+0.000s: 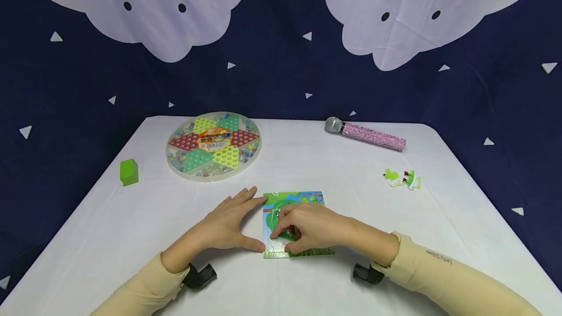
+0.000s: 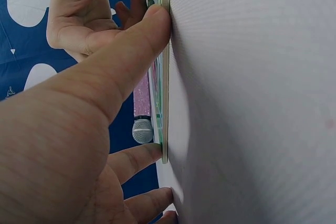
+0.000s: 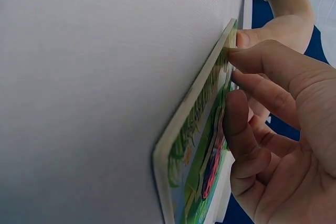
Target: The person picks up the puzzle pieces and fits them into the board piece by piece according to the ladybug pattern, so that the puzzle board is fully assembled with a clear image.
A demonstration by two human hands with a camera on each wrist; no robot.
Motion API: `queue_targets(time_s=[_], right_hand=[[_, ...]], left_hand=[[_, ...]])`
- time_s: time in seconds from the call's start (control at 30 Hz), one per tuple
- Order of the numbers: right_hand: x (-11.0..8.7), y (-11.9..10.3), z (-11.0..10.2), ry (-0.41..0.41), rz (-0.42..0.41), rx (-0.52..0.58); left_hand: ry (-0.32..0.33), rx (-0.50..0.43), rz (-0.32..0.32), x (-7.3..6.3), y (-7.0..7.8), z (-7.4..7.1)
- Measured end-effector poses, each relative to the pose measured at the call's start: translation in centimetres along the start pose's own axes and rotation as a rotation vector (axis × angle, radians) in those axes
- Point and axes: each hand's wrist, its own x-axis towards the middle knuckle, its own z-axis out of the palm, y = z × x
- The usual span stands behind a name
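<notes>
A flat picture puzzle board [image 1: 274, 199] with a green and blue scene lies on the white table. My left hand [image 1: 226, 223] rests at its left side, fingers spread; the thumb touches the lower left edge and the index finger the upper left corner. Over the board bends my right hand [image 1: 316, 226], index fingertip and thumb on its lower left part, a small gap between them. In the right wrist view the thumb and fingertips meet the face of the board [image 3: 184, 169]. Whether a piece is pinched there is hidden. The right hand covers much of the picture.
Loose puzzle pieces [image 1: 411, 180] lie to the right. Behind are a round marble board game [image 1: 213, 146] and a pink glittery microphone [image 1: 373, 136]. A green block [image 1: 129, 172] sits near the left edge. A dark blue cloth with clouds hangs behind the table.
</notes>
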Motion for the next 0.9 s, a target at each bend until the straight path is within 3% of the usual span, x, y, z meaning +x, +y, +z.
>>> queue_targets(time_s=[0.43, 0.63, 0.9], right_hand=[[-0.1, 0.1, 0.1, 0.004, 0.009, -0.001], [-0.8, 1.0, -0.8, 0.024, 0.008, 0.031], [-2.1, 2.9, -2.5, 0.084, 0.094, 0.05]], left_hand=[[0.005, -0.013, 0.002, -0.1, -0.2, 0.1], [0.01, -0.009, 0.009, -0.1, -0.2, 0.1], [0.018, 0.005, 0.009, 0.0, -0.2, 0.1]])
